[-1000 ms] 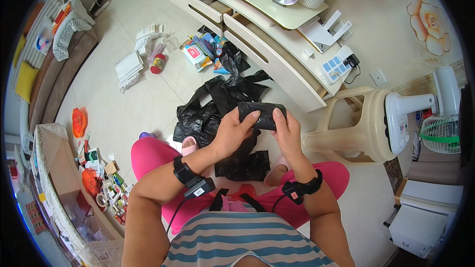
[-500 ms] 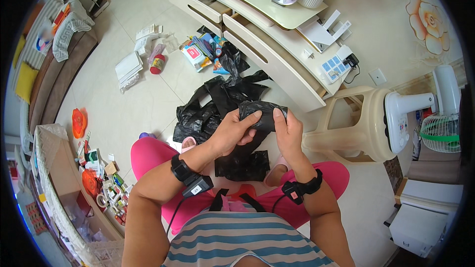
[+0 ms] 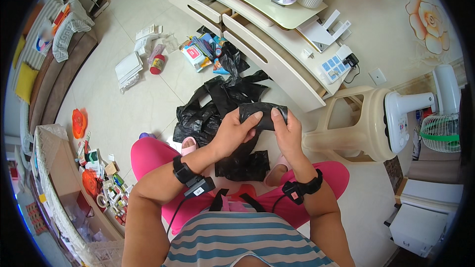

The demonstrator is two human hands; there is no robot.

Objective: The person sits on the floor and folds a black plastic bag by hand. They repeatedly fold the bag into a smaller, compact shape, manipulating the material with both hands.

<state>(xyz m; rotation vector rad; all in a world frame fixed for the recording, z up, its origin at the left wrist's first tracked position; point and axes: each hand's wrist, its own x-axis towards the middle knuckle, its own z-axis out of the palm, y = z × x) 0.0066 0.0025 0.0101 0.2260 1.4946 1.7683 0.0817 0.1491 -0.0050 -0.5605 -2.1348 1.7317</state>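
Note:
Between my hands is a folded black plastic bag, bunched into a short, thick bundle. My left hand grips its left end, the thumb lying on top. My right hand pinches the right end, thumb also on top; its other fingers are hidden behind the plastic. Below the bundle, more black plastic bags lie loosely spread on the floor. One crumpled black bag rests between my feet.
Open drawers of a white cabinet stand ahead. A beige plastic stool is at my right. Wet wipes, a red-lidded jar and white packets lie on the floor. Small items sit beside an emptied-out drawer box at left.
The bundle looks slightly flatter and smoother between my hands. Both hands stay almost in place and keep their grip.

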